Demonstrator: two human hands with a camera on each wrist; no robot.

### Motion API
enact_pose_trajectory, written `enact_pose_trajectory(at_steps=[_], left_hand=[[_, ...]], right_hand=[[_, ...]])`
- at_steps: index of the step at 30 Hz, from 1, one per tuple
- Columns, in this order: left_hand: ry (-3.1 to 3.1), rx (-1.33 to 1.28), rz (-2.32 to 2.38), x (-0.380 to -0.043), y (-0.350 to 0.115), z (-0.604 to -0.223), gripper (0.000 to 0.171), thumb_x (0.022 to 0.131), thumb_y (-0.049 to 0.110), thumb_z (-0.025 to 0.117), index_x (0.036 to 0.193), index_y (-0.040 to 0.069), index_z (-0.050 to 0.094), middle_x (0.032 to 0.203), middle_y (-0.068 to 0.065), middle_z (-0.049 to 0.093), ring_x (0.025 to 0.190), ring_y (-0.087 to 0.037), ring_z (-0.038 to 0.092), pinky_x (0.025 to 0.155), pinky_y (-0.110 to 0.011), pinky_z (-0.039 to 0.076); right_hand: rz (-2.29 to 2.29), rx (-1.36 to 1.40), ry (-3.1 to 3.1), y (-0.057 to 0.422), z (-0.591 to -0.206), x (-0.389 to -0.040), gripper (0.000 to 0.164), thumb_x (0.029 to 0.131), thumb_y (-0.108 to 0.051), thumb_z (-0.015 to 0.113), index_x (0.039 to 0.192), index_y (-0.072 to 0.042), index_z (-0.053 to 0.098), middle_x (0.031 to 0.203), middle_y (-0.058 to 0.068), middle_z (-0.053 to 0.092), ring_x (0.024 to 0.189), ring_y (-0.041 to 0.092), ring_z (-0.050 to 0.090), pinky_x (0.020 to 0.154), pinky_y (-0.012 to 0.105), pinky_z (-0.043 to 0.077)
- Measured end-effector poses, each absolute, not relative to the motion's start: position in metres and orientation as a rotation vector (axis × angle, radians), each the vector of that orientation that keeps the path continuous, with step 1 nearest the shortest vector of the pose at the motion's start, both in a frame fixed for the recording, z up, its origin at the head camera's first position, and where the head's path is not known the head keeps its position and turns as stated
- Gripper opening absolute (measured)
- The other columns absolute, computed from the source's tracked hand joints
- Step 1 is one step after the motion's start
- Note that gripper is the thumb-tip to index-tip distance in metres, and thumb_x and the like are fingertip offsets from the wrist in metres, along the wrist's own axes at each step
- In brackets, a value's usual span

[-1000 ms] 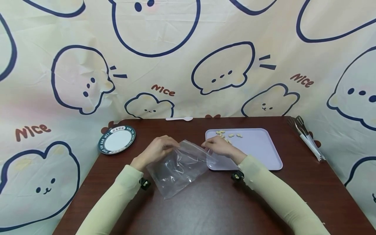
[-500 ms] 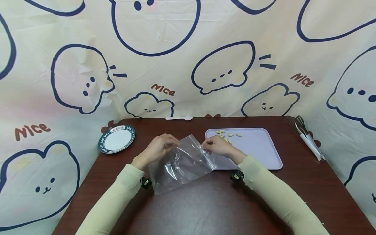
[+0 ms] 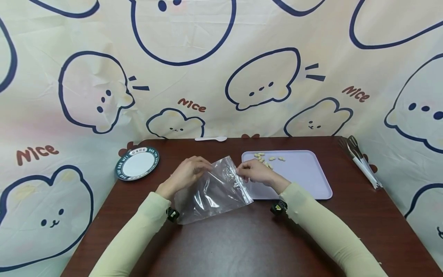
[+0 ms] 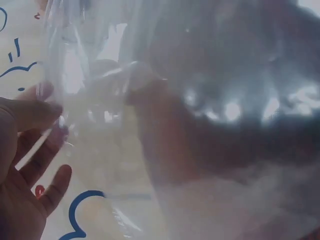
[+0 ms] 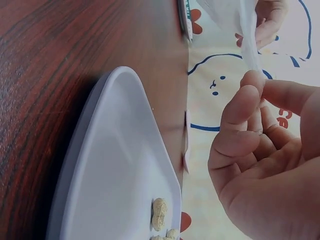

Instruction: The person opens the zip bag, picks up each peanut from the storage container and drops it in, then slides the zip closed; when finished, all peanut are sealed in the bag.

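A clear plastic zip bag (image 3: 214,192) hangs tilted above the table between both hands. My left hand (image 3: 190,172) pinches its upper left edge with thumb and fingertips; in the left wrist view the bag (image 4: 115,150) fills most of the picture. The right hand (image 3: 257,172) pinches the zip edge at the bag's right side between thumb and index finger, close over the tray's left part. Peanuts in their shells (image 3: 261,158) lie at the back left of a pale lilac tray (image 3: 308,177), partly behind the right hand. One peanut (image 5: 159,214) shows clearly in the right wrist view.
At the back left stands a white plate with a green lettered rim (image 3: 137,164). A white plastic spoon (image 3: 211,139) lies along the far table edge. Whisk-like utensils with white handles (image 3: 363,165) lie at the far right. A patterned cloth (image 3: 214,84) hangs behind the brown table (image 3: 221,246).
The bag has swung round and flattened out, its zip edge now turned toward the right hand and its lower corner raised. Both hands have stayed nearly in place, still pinching it.
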State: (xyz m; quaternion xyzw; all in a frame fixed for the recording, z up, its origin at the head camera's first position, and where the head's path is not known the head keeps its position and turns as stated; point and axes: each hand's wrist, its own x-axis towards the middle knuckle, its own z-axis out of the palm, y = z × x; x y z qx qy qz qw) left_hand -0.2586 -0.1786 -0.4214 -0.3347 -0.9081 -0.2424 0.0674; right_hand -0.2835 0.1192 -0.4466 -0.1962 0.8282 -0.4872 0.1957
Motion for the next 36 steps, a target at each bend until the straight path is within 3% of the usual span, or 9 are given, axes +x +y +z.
enact_pose_trajectory(at_steps=[7,16,21,29,36], left_hand=[[-2.802,-0.826,-0.695,-0.259,-0.180,-0.425,0.031,0.092,0.006,0.068,0.122,0.016,0.072,0.124,-0.003,0.067,0.119,-0.025,0.060,0.102,-0.048,0.048],[-2.764,-0.695,-0.913,-0.255,-0.175,-0.425,0.022,0.093,0.017,0.070,0.114,0.010,0.074,0.108,-0.003,0.073,0.098,-0.021,0.069,0.086,-0.043,0.056],[-2.804,-0.613,-1.144,-0.252,-0.165,-0.423,0.022,0.094,0.022,0.070,0.112,0.011,0.075,0.103,0.000,0.074,0.088,-0.016,0.069,0.078,-0.035,0.057],[-2.822,-0.600,-1.268,-0.245,-0.143,-0.427,0.019,0.091,0.026,0.074,0.105,0.014,0.077,0.092,0.003,0.075,0.080,-0.009,0.065,0.070,-0.026,0.052],[-2.824,-0.566,-1.303,-0.243,-0.129,-0.427,0.013,0.090,0.027,0.075,0.098,0.018,0.078,0.088,0.002,0.075,0.076,-0.009,0.064,0.068,-0.025,0.051]], right_hand=[[-1.410,-0.537,2.328,0.119,-0.447,-0.285,0.020,0.099,-0.022,0.060,0.093,-0.010,0.074,0.072,0.000,0.063,0.062,0.013,0.057,0.050,0.023,0.037],[-1.462,-0.496,2.375,0.118,-0.445,-0.286,0.018,0.096,-0.025,0.065,0.088,-0.010,0.073,0.071,-0.003,0.064,0.063,0.014,0.059,0.056,0.026,0.040],[-1.490,-0.498,2.391,0.118,-0.445,-0.287,0.019,0.096,-0.027,0.067,0.089,-0.010,0.073,0.072,-0.002,0.065,0.064,0.016,0.060,0.062,0.028,0.044],[-1.547,-0.468,2.385,0.114,-0.446,-0.286,0.023,0.094,-0.031,0.069,0.089,-0.009,0.072,0.083,0.020,0.068,0.064,0.016,0.060,0.067,0.031,0.047],[-1.558,-0.443,2.395,0.111,-0.445,-0.284,0.023,0.094,-0.031,0.069,0.088,-0.009,0.071,0.079,0.015,0.068,0.063,0.015,0.059,0.064,0.029,0.046]])
